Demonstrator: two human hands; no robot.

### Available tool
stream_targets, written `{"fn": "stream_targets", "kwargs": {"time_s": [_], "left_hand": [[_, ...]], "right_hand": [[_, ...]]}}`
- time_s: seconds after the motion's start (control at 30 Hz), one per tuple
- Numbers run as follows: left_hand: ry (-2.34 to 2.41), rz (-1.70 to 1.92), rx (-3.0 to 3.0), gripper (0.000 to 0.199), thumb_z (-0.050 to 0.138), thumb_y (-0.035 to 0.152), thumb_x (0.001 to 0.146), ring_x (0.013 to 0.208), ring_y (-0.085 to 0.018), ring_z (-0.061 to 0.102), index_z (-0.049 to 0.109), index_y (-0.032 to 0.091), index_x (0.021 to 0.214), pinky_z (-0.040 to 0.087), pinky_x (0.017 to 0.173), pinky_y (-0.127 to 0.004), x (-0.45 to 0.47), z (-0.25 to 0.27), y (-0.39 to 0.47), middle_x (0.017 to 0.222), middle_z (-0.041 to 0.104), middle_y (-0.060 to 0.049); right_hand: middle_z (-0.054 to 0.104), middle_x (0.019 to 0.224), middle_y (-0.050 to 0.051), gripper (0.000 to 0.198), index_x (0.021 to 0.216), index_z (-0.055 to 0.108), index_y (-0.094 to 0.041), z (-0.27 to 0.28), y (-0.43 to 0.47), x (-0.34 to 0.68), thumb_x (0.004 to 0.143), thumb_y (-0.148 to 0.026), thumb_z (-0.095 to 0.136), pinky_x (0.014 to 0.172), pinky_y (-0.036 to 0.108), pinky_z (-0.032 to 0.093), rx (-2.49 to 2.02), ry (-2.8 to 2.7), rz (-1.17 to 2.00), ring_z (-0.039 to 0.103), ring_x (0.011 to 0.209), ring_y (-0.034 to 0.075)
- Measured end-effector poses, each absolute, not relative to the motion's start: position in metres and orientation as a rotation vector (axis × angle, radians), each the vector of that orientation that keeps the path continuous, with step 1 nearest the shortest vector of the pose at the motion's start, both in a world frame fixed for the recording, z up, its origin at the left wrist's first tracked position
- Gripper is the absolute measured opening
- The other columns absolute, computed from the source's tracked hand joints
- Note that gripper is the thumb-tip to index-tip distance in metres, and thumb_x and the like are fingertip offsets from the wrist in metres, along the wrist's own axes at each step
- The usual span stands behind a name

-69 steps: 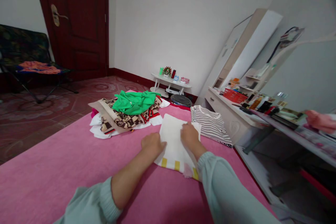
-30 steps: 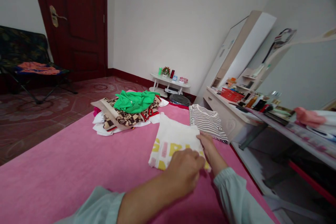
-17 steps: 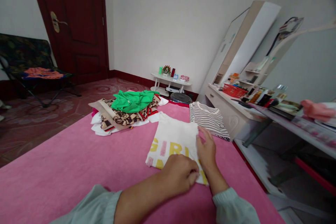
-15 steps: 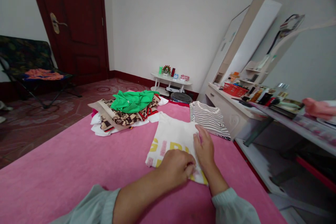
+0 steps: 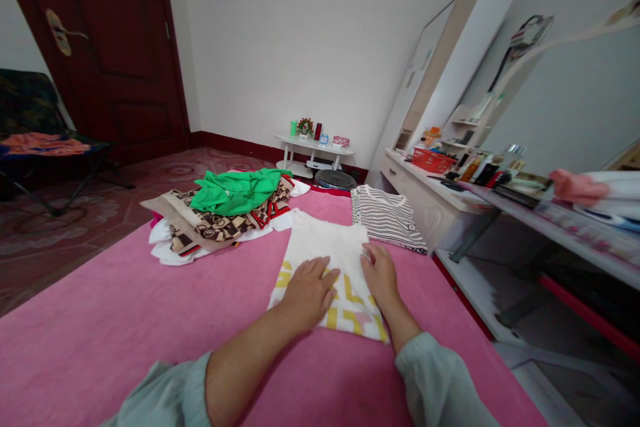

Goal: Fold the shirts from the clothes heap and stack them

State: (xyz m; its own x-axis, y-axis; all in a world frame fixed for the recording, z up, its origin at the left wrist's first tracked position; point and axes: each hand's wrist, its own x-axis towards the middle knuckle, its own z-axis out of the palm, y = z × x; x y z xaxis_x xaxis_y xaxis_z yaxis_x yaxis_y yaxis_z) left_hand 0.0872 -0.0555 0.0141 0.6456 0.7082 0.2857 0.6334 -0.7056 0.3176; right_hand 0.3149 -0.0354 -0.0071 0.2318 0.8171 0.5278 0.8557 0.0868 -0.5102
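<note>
A white T-shirt [image 5: 327, 237] with yellow lettering lies folded on the pink bedspread [image 5: 210, 300]. My left hand [image 5: 309, 293] rests flat on its printed front, fingers spread. At the shirt's right edge is my right hand [image 5: 381, 273], its fingers slightly bent and touching the cloth, not gripping it. Just beyond, to the right, lies a folded black-and-white striped shirt [image 5: 387, 217]. To the left is a heap of clothes with a green garment [image 5: 240, 190] on top of a brown patterned one [image 5: 205, 223].
A dressing table [image 5: 430, 187] with a red basket [image 5: 433, 160] and bottles stands along the right. Beyond the bed's far edge is a low white table [image 5: 315, 145]. A folding chair [image 5: 30, 107] holding an orange cloth stands at the left, near a dark red door [image 5: 115, 47].
My left hand has opened from a closed grip near the shirt's lower edge and now lies flat on its front. My right hand stays at the right edge. The view has shifted slightly right.
</note>
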Motion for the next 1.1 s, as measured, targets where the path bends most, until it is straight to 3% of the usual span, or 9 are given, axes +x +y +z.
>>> {"fn": "stream_targets", "kwargs": {"time_s": [0.2, 0.37, 0.47, 0.63, 0.77, 0.87, 0.93, 1.03, 1.1], "left_hand": [[1.025, 0.484, 2.676, 0.046, 0.045, 0.035, 0.093, 0.141, -0.029, 0.024, 0.043, 0.034, 0.14, 0.019, 0.114, -0.053, 0.085, 0.014, -0.055, 0.154, 0.03, -0.006], [0.899, 0.478, 2.665, 0.039, 0.039, 0.04, 0.096, 0.144, -0.031, 0.016, 0.048, 0.046, 0.133, 0.014, 0.113, -0.059, 0.083, 0.015, -0.059, 0.155, 0.028, 0.003], [0.839, 0.487, 2.659, 0.038, 0.04, 0.042, 0.095, 0.144, -0.033, 0.012, 0.048, 0.05, 0.131, 0.012, 0.113, -0.061, 0.085, 0.014, -0.062, 0.155, 0.025, 0.007], [0.825, 0.477, 2.656, 0.038, 0.04, 0.042, 0.095, 0.144, -0.034, 0.012, 0.047, 0.05, 0.132, 0.011, 0.112, -0.063, 0.086, 0.012, -0.06, 0.156, 0.023, 0.008], [0.826, 0.483, 2.664, 0.038, 0.038, 0.043, 0.095, 0.144, -0.034, 0.013, 0.047, 0.049, 0.132, 0.011, 0.112, -0.063, 0.086, 0.012, -0.06, 0.155, 0.026, 0.006], [0.841, 0.497, 2.673, 0.039, 0.039, 0.043, 0.095, 0.144, -0.034, 0.014, 0.049, 0.045, 0.132, 0.011, 0.112, -0.063, 0.087, 0.011, -0.062, 0.155, 0.027, 0.004], [0.851, 0.508, 2.668, 0.039, 0.04, 0.041, 0.095, 0.143, -0.034, 0.015, 0.05, 0.043, 0.133, 0.012, 0.112, -0.062, 0.087, 0.011, -0.064, 0.155, 0.028, 0.002], [0.828, 0.5, 2.65, 0.041, 0.045, 0.038, 0.093, 0.142, -0.034, 0.02, 0.051, 0.038, 0.133, 0.018, 0.111, -0.06, 0.083, 0.018, -0.061, 0.153, 0.032, -0.002], [0.763, 0.458, 2.62, 0.042, 0.053, 0.035, 0.088, 0.136, -0.032, 0.034, 0.056, 0.033, 0.13, 0.029, 0.109, -0.051, 0.076, 0.029, -0.053, 0.147, 0.042, -0.005]], "right_hand": [[0.07, 0.105, 0.012, 0.038, 0.104, 0.071, -0.012, -0.007, 0.01, 0.34, 0.079, -0.032, 0.052, 0.09, 0.037, 0.046, -1.646, -1.539, 0.169, 0.062, 0.093, 0.022], [0.058, 0.129, 0.015, 0.045, 0.122, 0.063, -0.012, -0.007, 0.011, 0.331, 0.086, -0.031, 0.044, 0.102, 0.043, 0.037, -1.71, -1.472, -0.106, 0.048, 0.119, 0.026], [0.053, 0.135, 0.014, 0.044, 0.125, 0.061, -0.014, -0.007, 0.002, 0.329, 0.089, -0.03, 0.042, 0.102, 0.044, 0.037, -1.901, -1.55, -0.215, 0.044, 0.124, 0.029], [0.05, 0.139, 0.014, 0.043, 0.128, 0.058, -0.016, 0.004, -0.008, 0.318, 0.088, -0.026, 0.046, 0.102, 0.048, 0.036, -2.184, -1.716, -0.241, 0.046, 0.123, 0.032], [0.038, 0.148, 0.017, 0.05, 0.136, 0.048, -0.01, 0.022, -0.017, 0.293, 0.089, -0.025, 0.043, 0.111, 0.046, 0.028, -1.914, -1.768, -0.349, 0.031, 0.137, 0.029], [0.035, 0.15, 0.013, 0.052, 0.143, 0.038, -0.011, 0.023, -0.03, 0.283, 0.094, -0.03, 0.033, 0.114, 0.041, 0.027, -1.665, -1.963, -0.17, 0.027, 0.141, 0.02], [0.034, 0.151, 0.013, 0.054, 0.144, 0.036, -0.011, 0.014, -0.041, 0.286, 0.095, -0.033, 0.029, 0.113, 0.043, 0.028, -1.727, -2.058, -0.024, 0.027, 0.141, 0.021], [0.031, 0.152, 0.014, 0.056, 0.144, 0.036, -0.009, 0.0, -0.059, 0.296, 0.096, -0.036, 0.029, 0.112, 0.049, 0.027, -1.974, -2.101, 0.016, 0.026, 0.142, 0.026], [0.033, 0.151, 0.015, 0.055, 0.143, 0.038, -0.008, -0.004, -0.067, 0.3, 0.095, -0.035, 0.032, 0.111, 0.047, 0.028, -2.079, -2.087, -0.041, 0.029, 0.14, 0.027]]}}
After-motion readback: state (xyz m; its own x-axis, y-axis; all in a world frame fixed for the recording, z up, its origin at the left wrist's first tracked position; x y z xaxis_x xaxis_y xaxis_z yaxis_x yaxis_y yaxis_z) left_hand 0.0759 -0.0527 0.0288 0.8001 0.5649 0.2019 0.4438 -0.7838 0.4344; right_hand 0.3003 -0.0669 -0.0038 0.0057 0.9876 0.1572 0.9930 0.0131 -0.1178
